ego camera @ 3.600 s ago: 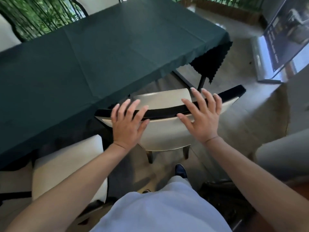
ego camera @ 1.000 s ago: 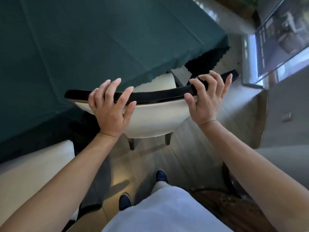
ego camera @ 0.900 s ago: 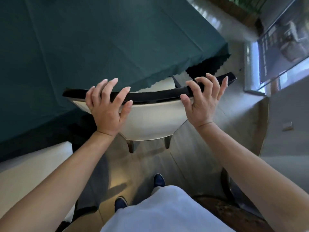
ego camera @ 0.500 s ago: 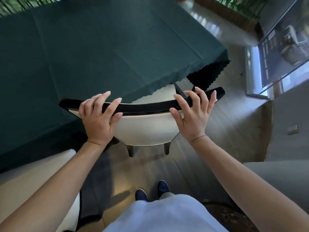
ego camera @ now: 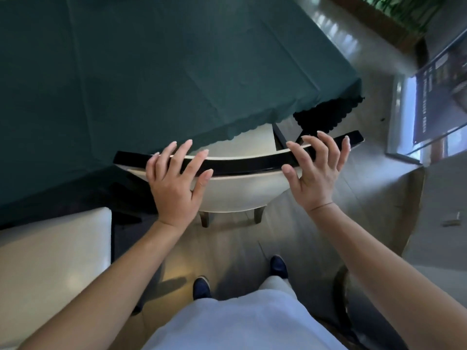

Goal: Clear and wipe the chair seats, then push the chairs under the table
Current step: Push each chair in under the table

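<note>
Two hands (ego camera: 174,183) press one chair (ego camera: 242,165).

My bare forearms with no sleeves, my left hand (ego camera: 174,183) and right hand (ego camera: 316,173) with longish pale nails, a light grey-white garment (ego camera: 240,324), dark navy shoes (ego camera: 278,266)

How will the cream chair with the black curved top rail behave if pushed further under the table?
The cream chair with the black curved top rail probably slides stiffly, since the floor looks smooth. Both hands push high up, so it could tip forward if its legs snag.
</note>
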A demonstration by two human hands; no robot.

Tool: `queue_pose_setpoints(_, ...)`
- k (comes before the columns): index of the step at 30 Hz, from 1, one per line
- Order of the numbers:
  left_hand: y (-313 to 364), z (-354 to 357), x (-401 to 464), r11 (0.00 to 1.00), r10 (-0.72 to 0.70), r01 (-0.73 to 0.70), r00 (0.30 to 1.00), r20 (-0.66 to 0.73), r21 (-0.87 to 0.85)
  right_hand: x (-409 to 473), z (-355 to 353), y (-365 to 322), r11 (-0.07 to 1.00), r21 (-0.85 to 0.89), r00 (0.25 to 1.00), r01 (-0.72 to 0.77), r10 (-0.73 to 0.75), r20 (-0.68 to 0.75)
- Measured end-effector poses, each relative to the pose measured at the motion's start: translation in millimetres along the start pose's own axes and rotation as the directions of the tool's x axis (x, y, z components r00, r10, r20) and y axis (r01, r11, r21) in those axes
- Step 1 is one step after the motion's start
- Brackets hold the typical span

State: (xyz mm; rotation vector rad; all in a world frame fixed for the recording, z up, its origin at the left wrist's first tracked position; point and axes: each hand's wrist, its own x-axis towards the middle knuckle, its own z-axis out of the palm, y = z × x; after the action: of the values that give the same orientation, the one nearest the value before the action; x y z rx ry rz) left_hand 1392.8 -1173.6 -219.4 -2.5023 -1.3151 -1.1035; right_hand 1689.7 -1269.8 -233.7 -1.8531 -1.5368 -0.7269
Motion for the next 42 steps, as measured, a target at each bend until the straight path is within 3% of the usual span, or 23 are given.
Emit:
queue_pose_setpoints(5,33.5,27.8,13.7,0.995,-0.049,0.054,0.997,-0.057,0.089,23.4,19.3,50.2,0.994,0.064,0.996,0.092,-0.091,-0.027)
queue_pose_setpoints(12,103.8,87.3,57.2,0.982,-0.127,0.148,0.977,-0.174,0.116,75.1,47.6,139.4,0.990,0.106,0.996,0.092,-0.093,0.003)
queue_pose_setpoints(16,81.2,98.3,74.6,0.979,-0.148,0.179,0.955,-0.258,0.101,80.4,61.8,127.3,0.993,0.085,0.996,0.085,-0.084,-0.016)
queue_pose_setpoints(23,1.6,87.0,87.8,0.981,-0.079,0.115,0.973,-0.219,0.158,90.4,86.7,62.1,0.992,0.120,0.999,0.041,-0.043,0.011)
queue_pose_setpoints(35,71.5,135.4,114.2,0.950,-0.206,0.242,0.961,-0.185,0.198,129.9,124.6,154.5,0.983,0.102,0.988,0.155,-0.154,-0.023)
queue_pose_setpoints(42,80.9,164.2,145.2,0.936,-0.180,0.218,0.971,-0.155,0.276,164.8,151.4,189.1,0.982,0.088,0.986,0.168,-0.165,-0.033)
